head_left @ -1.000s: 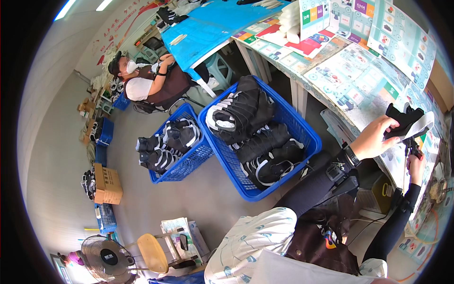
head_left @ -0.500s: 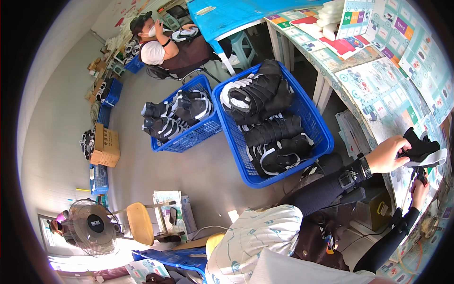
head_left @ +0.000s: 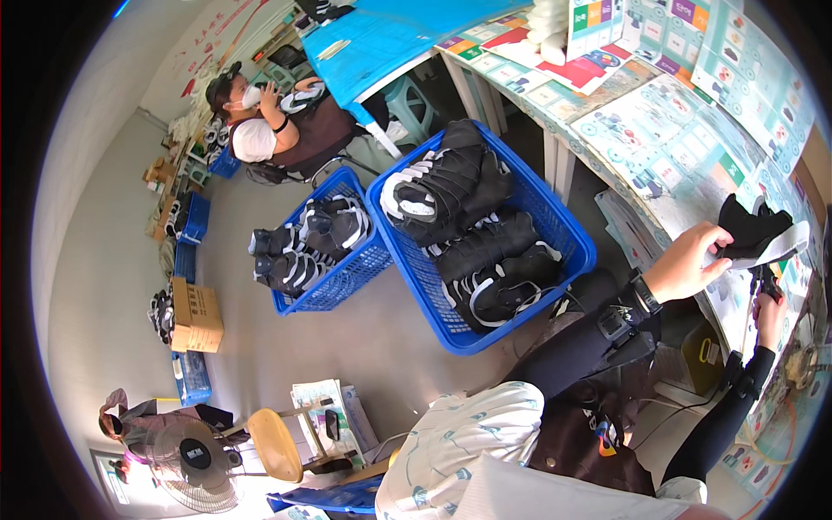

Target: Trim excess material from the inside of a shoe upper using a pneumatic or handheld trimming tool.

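My left hand [head_left: 691,263] pinches the heel side of a black shoe [head_left: 756,227] with a pale sole, held up over the worktable at the right. Just below the shoe, my right hand [head_left: 768,321] is wrapped round a black hand tool [head_left: 764,284], whose upper end points up at the sole. What kind of tool it is I cannot make out. Closest to my left forearm stands a large blue plastic basket [head_left: 461,345] filled with black shoes with white trim [head_left: 451,195]. A smaller blue basket [head_left: 342,282] next to it also holds shoes.
The worktable [head_left: 598,130] is covered with printed sheets. Beyond the baskets a masked co-worker [head_left: 260,139] sits by a blue-topped table [head_left: 390,39]. A fan [head_left: 192,459], a wooden stool [head_left: 276,444] and a cardboard box [head_left: 198,316] stand at the left.
The view has turned slightly, shifting most things left. Another person shows more fully behind the fan. The co-worker's raised hand is lower. My hands keep their grip on shoe and tool.
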Demonstrator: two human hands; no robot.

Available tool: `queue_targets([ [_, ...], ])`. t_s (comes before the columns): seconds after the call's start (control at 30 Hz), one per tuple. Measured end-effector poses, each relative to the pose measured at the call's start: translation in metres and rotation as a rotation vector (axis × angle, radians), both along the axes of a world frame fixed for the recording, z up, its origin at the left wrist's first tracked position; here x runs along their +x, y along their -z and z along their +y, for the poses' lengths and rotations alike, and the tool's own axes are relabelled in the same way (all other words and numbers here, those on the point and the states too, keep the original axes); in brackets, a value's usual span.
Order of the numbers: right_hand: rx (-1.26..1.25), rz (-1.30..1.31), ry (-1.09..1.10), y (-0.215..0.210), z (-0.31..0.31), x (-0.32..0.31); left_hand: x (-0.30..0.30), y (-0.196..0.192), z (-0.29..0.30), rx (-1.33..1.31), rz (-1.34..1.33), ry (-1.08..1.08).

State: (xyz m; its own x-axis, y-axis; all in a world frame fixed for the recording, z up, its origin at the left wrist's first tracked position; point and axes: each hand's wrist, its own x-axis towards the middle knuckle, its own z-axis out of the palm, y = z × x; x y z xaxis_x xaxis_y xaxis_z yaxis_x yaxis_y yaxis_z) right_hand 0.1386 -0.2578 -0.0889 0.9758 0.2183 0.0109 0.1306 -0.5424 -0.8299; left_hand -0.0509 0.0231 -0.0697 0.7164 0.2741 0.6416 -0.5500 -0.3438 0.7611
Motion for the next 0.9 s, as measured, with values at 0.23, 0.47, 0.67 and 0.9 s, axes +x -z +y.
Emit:
queue_targets([
  [0.23,-0.006,-0.044,-0.031,-0.003,0.004,-0.003,-0.004,0.006,-0.001,-0.075,0.034,0.047],
  [0.47,-0.008,-0.006,-0.03,-0.01,0.007,-0.008,-0.002,0.001,-0.002,-0.051,0.06,0.048],
  [0.67,-0.012,-0.049,-0.038,-0.003,0.004,-0.004,0.0,0.002,-0.002,-0.057,0.071,0.06],
  [0.9,-0.039,-0.052,-0.029,0.003,-0.001,0.002,-0.003,-0.002,0.0,-0.091,0.111,0.063],
])
